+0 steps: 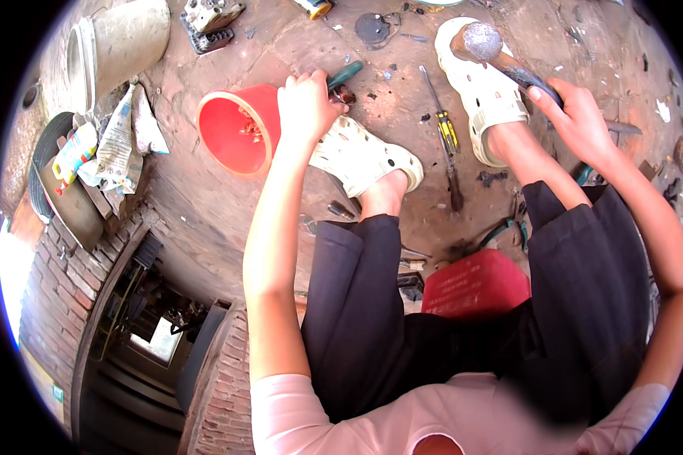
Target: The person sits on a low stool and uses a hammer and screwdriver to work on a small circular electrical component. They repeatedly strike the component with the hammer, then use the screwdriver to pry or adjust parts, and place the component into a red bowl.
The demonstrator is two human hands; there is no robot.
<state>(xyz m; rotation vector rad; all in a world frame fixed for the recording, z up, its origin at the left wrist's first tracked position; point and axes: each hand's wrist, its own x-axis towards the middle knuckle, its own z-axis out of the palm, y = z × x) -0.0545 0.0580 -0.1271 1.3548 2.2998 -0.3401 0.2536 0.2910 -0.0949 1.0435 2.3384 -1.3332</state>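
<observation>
My right hand [577, 117] is wrapped round the dark handle of a hammer [482, 42]. Its rounded metal head hangs over my right clog [493, 91]. My left hand [307, 106] is closed, beside the rim of a red bucket [235, 133]. A green-handled tool [345, 76] sticks out past its fingers; the working end is hidden. Close to the thumb is a small reddish-brown piece [344, 95], too unclear to name. Small orange-red bits [250, 125] lie inside the bucket, which is tipped toward me. My left clog [368, 159] is right by the bucket.
Between my feet lies a yellow-and-black screwdriver [446, 133]. A red box-like thing [478, 284] stands between my legs. At left are a whitish bucket [125, 49] on its side and crumpled packets [118, 148]. A metal engine part [209, 23] sits at the back.
</observation>
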